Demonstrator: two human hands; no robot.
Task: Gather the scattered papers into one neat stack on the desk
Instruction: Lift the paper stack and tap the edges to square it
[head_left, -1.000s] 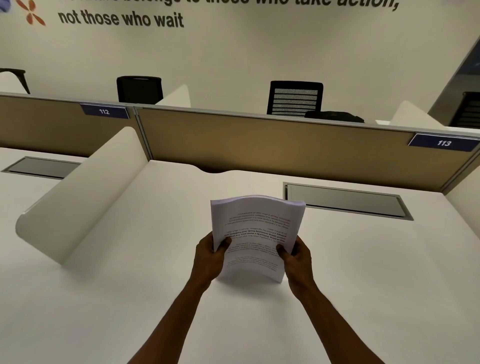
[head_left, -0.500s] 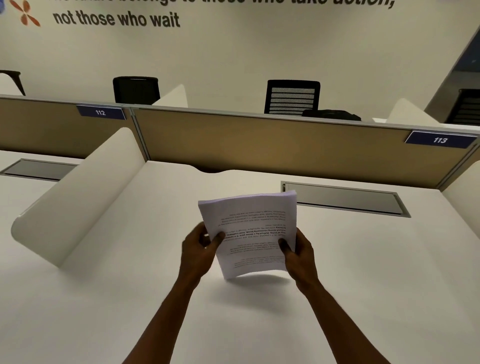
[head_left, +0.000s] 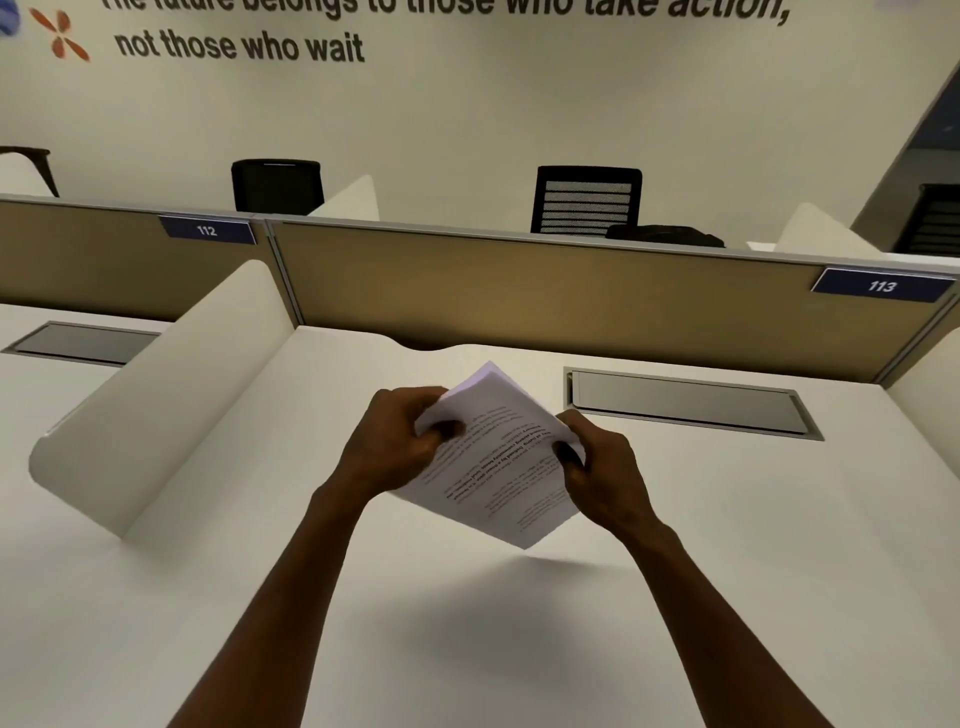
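Where the white desk (head_left: 467, 649) fills the near and middle part of the view, it runs bare out to a tan partition panel (head_left: 519, 306) along its far edge, with a white curved divider (head_left: 171, 395) standing on the left and a grey recessed hatch (head_left: 691, 402) let into the surface on the far right. Beyond the partition, two black office chairs (head_left: 584, 200) stand against a pale wall that carries dark lettering, and small blue number plates reading 112 (head_left: 207, 230) and 113 (head_left: 882, 286) sit on the panel's top corners. Near the middle of the desk, the stack of papers (head_left: 493, 462) is held in the air above the surface, turned so that one corner points far and another points down toward the desk, with a soft shadow beneath it. The printed text on the top sheet runs diagonally. The left hand (head_left: 395, 441) grips the stack's left corner, thumb on the top sheet and fingers curled behind. The right hand (head_left: 602, 467) pinches the right corner in the same way, thumb pressed on top.
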